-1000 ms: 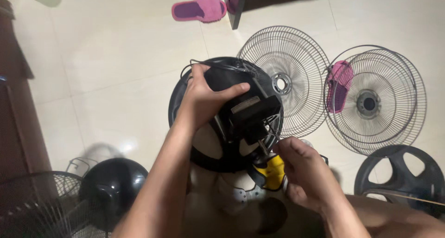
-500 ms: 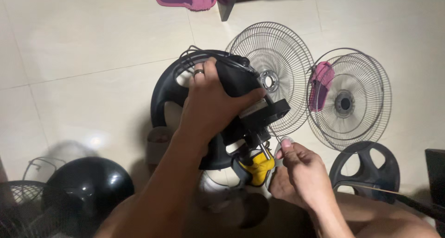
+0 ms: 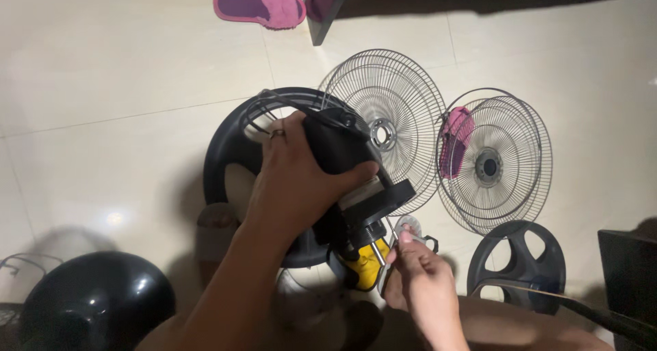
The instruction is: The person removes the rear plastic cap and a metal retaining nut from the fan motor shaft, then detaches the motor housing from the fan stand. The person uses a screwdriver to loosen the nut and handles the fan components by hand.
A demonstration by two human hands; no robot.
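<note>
A person seated on a cream tiled floor (image 3: 123,84) works on a dismantled electric fan. The left hand (image 3: 301,176), a ring on one finger, is wrapped firmly around the black fan motor housing (image 3: 339,149), holding it tilted above the floor with its metal shaft (image 3: 378,254) pointing down toward the person. The right hand (image 3: 421,272) is pinched narrowly at the tip of that shaft, fingertips closed on a small part too small to make out. A yellow and black tool (image 3: 366,262) lies just beneath the motor, partly hidden by it. A black cord (image 3: 274,105) loops over the top of the housing.

Beneath the motor lies a black round fan base (image 3: 229,159) with cut-outs. Beside it, to the right, a wire fan grille (image 3: 404,98) lies flat on the floor; next to it sit two more wire grilles stacked together (image 3: 510,166), with a pink slipper (image 3: 455,142) under their left edge. A second black spoked base (image 3: 523,255) lies near the person's right knee. A glossy black dome-shaped cover (image 3: 96,303) sits at lower left. Another pink slipper (image 3: 263,5) lies at the top, near a dark furniture leg (image 3: 318,12).
</note>
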